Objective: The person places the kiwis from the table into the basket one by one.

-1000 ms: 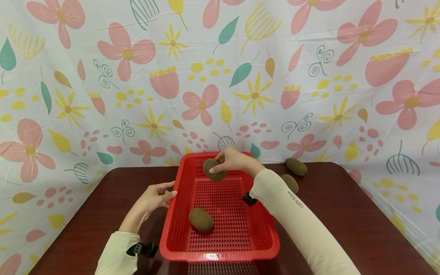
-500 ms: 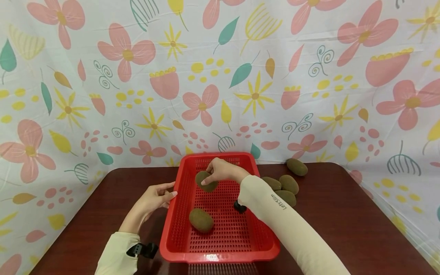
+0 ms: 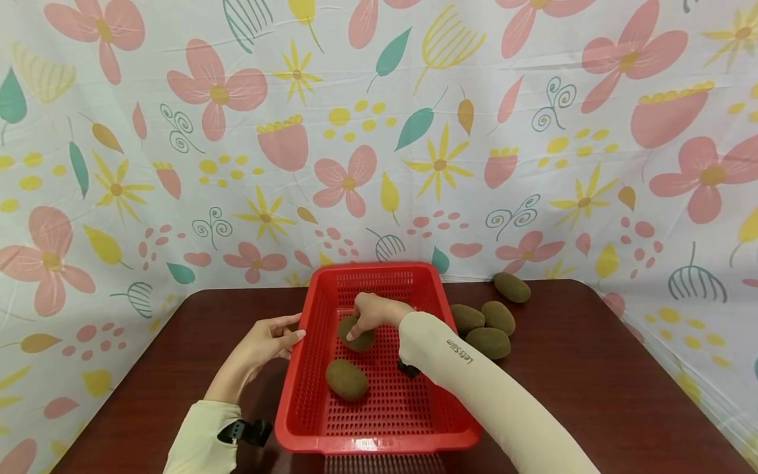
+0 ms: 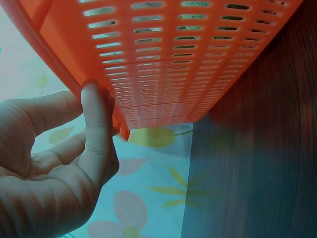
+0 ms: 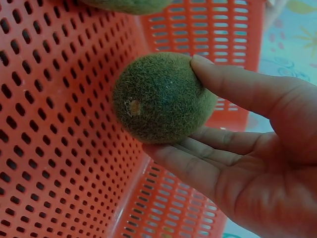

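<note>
Inside the red plastic basket [image 3: 426, 442], my right hand [image 3: 376, 313] holds a brown fuzzy kiwi [image 5: 158, 99] between thumb and fingers, close above the perforated floor. Whether that kiwi touches the floor, I cannot tell. Another kiwi [image 3: 346, 380] lies in the basket nearer to me, and its edge shows at the top of the right wrist view. On the left side, my left hand [image 3: 266, 342] pinches the basket's rim with thumb and fingers. The left wrist view shows the basket's slotted wall [image 4: 153, 64] beside that hand.
Three kiwis lie close together on the dark wooden table [image 3: 580, 382] to the right of the basket, among them a front one [image 3: 489, 343]. A further kiwi [image 3: 512, 288] sits near the back edge. Behind the table hangs a flowered cloth [image 3: 379, 131].
My right hand has moved down and toward me with the kiwi, lower into the basket. The arm's shift uncovers the kiwis on the right. My left hand stays on the rim.
</note>
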A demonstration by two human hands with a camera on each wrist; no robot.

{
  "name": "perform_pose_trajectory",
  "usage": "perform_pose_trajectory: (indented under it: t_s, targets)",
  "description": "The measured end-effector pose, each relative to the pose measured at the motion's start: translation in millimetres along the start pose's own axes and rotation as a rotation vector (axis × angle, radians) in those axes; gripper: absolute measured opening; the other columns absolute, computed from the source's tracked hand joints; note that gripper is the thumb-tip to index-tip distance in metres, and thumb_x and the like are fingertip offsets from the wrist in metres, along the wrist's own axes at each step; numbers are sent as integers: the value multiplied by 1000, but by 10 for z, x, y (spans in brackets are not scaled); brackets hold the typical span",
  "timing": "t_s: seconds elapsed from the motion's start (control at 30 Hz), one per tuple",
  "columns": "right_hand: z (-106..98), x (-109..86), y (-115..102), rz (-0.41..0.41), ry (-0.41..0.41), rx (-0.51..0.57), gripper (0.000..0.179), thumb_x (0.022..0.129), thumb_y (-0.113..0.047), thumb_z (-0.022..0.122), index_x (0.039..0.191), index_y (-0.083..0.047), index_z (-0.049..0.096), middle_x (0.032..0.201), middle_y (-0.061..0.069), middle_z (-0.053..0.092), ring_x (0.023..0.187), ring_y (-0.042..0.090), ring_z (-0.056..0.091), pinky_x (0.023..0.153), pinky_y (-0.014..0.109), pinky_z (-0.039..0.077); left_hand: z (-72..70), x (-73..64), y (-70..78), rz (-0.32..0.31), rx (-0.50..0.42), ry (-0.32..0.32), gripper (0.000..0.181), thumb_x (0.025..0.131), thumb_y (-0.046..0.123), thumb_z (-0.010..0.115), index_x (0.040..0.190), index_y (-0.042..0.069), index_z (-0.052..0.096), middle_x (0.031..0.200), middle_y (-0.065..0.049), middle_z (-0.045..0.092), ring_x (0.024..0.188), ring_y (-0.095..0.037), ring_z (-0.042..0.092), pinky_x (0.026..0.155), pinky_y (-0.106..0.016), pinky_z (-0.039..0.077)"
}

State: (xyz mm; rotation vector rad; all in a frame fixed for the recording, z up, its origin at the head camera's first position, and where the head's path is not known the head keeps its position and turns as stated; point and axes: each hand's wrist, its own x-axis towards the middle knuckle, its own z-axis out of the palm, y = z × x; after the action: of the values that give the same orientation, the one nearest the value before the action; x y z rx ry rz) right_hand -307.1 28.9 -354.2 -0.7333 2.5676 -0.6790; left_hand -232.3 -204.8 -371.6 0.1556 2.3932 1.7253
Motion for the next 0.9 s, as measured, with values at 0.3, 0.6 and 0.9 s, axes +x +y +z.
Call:
perform_pose_trajectory:
  t_s: [0.3,0.6,0.9]
  targets:
    - [87,37,-21,30,-24,-55,52,82,-18,78,61,-14,30,58,-2,23,53,11,20,50,26,23,-3,-2,-4,-1,0,3,54,94,13,62,143,-1,43,85,-13,62,74,-24,66,72,-40,58]
    - [115,54,-33,37,-42,-105,61,84,-20,77,54,-15,23,52,-3,12,49,11,10,49,26,19,-7,-9,8,5,-5,-5,55,95,13,62,143,-2,42,85,-14,63,74,-24,66,72,-39,58]
    - [78,51,-31,21,-54,-90,60,85,-16,75,52,-15,26,51,-2,15,48,10,11,46,24,19,-9,-7,0,12,-1,-11,54,95,12,61,143,-3,42,83,-13,63,73,-24,66,72,-40,58]
